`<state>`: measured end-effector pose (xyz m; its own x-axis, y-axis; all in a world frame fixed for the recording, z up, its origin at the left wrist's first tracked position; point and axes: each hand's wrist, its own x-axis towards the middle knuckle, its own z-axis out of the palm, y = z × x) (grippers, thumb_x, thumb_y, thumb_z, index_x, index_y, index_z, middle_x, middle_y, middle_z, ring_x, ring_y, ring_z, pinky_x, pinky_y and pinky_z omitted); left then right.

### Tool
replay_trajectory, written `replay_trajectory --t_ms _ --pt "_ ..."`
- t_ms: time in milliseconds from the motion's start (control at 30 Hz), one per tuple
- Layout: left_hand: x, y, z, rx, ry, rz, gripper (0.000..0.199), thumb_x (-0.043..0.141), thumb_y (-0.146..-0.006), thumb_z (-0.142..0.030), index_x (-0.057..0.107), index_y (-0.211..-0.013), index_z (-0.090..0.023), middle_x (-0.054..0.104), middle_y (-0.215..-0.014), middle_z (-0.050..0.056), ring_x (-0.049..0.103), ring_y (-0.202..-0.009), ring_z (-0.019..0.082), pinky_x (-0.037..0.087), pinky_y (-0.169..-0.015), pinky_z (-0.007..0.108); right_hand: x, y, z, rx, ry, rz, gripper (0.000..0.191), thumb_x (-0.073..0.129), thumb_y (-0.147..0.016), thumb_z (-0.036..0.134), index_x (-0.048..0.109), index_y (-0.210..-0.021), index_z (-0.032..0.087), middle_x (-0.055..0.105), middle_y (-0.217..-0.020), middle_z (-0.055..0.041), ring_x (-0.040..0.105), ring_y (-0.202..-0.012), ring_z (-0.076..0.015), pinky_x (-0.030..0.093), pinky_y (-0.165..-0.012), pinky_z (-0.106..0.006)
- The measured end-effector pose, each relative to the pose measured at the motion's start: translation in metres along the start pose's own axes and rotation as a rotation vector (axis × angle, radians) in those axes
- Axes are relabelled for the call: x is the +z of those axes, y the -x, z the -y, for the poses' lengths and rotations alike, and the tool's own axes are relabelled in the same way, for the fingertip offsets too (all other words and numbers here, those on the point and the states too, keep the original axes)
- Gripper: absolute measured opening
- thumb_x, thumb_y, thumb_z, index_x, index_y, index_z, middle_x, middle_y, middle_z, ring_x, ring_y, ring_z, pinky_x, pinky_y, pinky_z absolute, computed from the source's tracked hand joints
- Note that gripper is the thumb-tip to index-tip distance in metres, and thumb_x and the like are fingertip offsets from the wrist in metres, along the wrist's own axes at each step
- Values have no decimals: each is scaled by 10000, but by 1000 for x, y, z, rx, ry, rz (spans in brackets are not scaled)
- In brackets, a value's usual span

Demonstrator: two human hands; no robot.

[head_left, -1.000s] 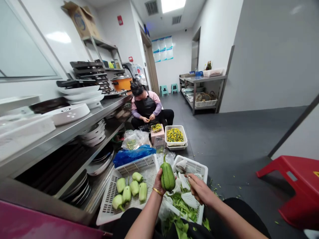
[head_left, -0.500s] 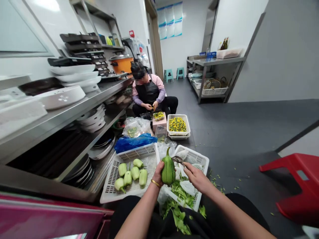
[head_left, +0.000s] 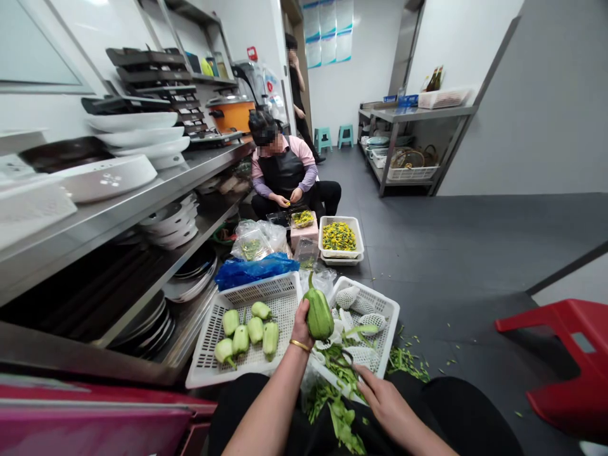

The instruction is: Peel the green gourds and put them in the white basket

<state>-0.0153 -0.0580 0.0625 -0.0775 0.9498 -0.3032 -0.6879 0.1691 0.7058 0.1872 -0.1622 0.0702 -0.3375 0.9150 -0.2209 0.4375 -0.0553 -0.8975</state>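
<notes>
My left hand (head_left: 301, 326), with a gold bangle at the wrist, is wrapped round a ribbed green gourd (head_left: 320, 315) whose stem points up. Light green strips show on the gourd among darker ones. Lower and to the right, my right hand (head_left: 384, 396) grips a peeler (head_left: 349, 358), held apart from the gourd over green peelings (head_left: 349, 378). These peelings lie in and over the near end of a white basket (head_left: 393, 315), along with white foam nets (head_left: 372, 322). Several pale peeled gourds (head_left: 255, 330) lie in another white basket (head_left: 202, 361) to the left.
Across from me a seated co-worker (head_left: 285, 168) handles small yellow pieces beside a basket (head_left: 360, 237) of yellow-green flowers. Another person (head_left: 297, 88) stands at the doorway. Metal shelves (head_left: 190, 180) with dishes run along the left; a red stool (head_left: 565, 361) stands right. Peelings (head_left: 408, 364) litter the floor.
My right hand with the peeler has moved down, away from the gourd. The gourd has tilted and shows a lighter face. A peel strip now lies across the foam nets. A person has appeared in the doorway.
</notes>
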Motion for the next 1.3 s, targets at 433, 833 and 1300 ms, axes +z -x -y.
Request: replay_trajectory --t_ms 433,833,1300 --pt "4 7 -1 -77 187 153 486 657 -690 -430 599 -1064 -125 692 -875 105 640 -907 287 496 -809 397 -45 -67 101 -187 168 -93 432 399 -838 378 579 -1176 178 651 -1135 -101 589 -1043 -266 421 -905 -397" --pt "1 3 -9 -43 323 60 463 634 -708 -469 636 -982 -96 696 -871 142 655 -852 286 521 -744 390 -21 8 13 13 372 150 378 415 -836 322 619 -1132 205 700 -1049 -98 637 -999 -246 468 -845 -316" --pt "16 13 -10 312 58 -22 376 691 -665 -464 603 -870 -162 632 -742 8 585 -624 135 454 -582 236 5 -43 88 -185 333 -129 451 324 -887 297 441 -1296 150 653 -1122 -146 629 -1002 -251 472 -836 -351"
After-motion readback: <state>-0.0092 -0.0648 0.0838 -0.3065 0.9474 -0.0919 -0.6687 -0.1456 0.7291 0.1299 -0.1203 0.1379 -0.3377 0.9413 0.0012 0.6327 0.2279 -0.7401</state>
